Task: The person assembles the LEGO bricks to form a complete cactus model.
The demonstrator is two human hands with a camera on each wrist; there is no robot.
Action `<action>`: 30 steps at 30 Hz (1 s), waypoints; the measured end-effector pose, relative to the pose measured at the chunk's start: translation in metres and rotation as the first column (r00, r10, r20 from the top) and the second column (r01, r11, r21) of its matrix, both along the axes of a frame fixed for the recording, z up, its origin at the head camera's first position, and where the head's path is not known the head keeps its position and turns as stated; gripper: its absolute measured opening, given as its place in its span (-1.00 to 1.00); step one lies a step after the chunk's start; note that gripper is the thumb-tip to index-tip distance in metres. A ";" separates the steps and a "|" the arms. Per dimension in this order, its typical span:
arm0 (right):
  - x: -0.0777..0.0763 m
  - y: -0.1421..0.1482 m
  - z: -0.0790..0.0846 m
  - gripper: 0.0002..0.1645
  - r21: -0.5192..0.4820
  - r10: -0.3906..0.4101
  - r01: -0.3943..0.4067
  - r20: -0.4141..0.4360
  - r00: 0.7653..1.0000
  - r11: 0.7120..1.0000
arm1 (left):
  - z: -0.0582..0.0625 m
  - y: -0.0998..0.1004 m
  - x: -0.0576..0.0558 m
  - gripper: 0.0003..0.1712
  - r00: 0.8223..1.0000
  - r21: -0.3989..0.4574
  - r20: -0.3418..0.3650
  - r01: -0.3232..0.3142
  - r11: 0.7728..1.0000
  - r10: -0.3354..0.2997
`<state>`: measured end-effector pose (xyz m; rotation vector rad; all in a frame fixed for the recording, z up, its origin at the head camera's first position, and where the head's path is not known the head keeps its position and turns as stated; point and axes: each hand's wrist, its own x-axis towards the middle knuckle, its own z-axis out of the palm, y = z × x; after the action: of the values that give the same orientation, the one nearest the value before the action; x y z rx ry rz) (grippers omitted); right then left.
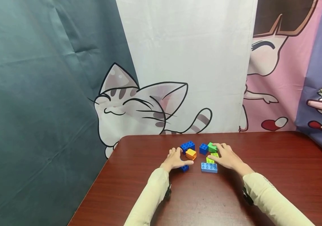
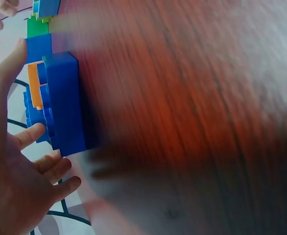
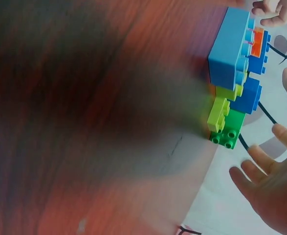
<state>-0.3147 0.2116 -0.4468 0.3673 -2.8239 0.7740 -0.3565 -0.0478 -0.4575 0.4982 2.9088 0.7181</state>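
Observation:
My left hand [image 1: 175, 159] hovers with spread fingers at the left of a group of toy building bricks. Nearest it are a long dark blue brick [image 1: 187, 146], an orange brick [image 1: 191, 154] and another dark blue brick [image 1: 185, 168], partly hidden by the hand. My right hand [image 1: 228, 157], fingers loosely extended, is at the group's right side, by a green brick [image 1: 211, 147] and lime bricks [image 1: 210, 160]. Between the hands are a square dark blue brick [image 1: 203, 149] and a light blue brick [image 1: 209, 168]. Neither hand grips anything; in the right wrist view its fingers are apart from the bricks.
The bricks stand on a reddish-brown wooden table [image 1: 189, 201], towards its far edge. Behind it hangs a printed cloth [image 1: 206, 56] with a cartoon cat. A dark green cloth [image 1: 36, 110] hangs at the left.

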 end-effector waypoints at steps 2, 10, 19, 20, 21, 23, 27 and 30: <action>0.000 -0.001 -0.001 -0.26 -0.043 0.027 -0.027 0.009 1.000 0.999 | 0.000 0.002 -0.001 -0.14 1.000 0.012 -0.011 -0.006 1.000 0.006; 0.006 -0.009 -0.012 -0.48 -0.186 0.081 -0.057 0.123 0.989 0.981 | -0.005 0.018 -0.005 -0.47 0.995 0.070 -0.059 -0.070 0.995 0.074; 0.009 -0.013 -0.025 -0.48 -0.204 0.074 -0.049 0.115 0.991 0.978 | -0.007 0.029 -0.005 -0.33 0.983 0.069 -0.141 -0.108 0.992 0.117; 0.010 -0.013 -0.025 -0.47 -0.209 0.076 -0.049 0.120 0.990 0.977 | -0.007 0.030 -0.005 -0.30 0.982 0.064 -0.145 -0.112 0.992 0.120; 0.011 -0.013 -0.026 -0.46 -0.219 0.076 -0.046 0.130 0.989 0.975 | -0.007 0.031 -0.005 -0.28 0.981 0.059 -0.148 -0.117 0.991 0.125; 0.013 -0.012 -0.027 -0.44 -0.236 0.083 -0.046 0.149 0.985 0.971 | -0.009 0.032 -0.006 -0.26 0.980 0.052 -0.140 -0.134 0.990 0.140; 0.015 -0.011 -0.030 -0.46 -0.257 0.101 -0.056 0.167 0.981 0.965 | -0.012 0.035 -0.011 -0.30 0.978 0.029 -0.119 -0.172 0.985 0.174; 0.014 -0.009 -0.030 -0.49 -0.266 0.123 -0.077 0.159 0.980 0.961 | -0.014 0.036 -0.014 -0.34 0.976 0.028 -0.128 -0.175 0.984 0.177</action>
<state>-0.3011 0.2027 -0.4770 0.4213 -2.8269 1.2374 -0.3706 -0.0117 -0.4717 0.3014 3.1017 0.7596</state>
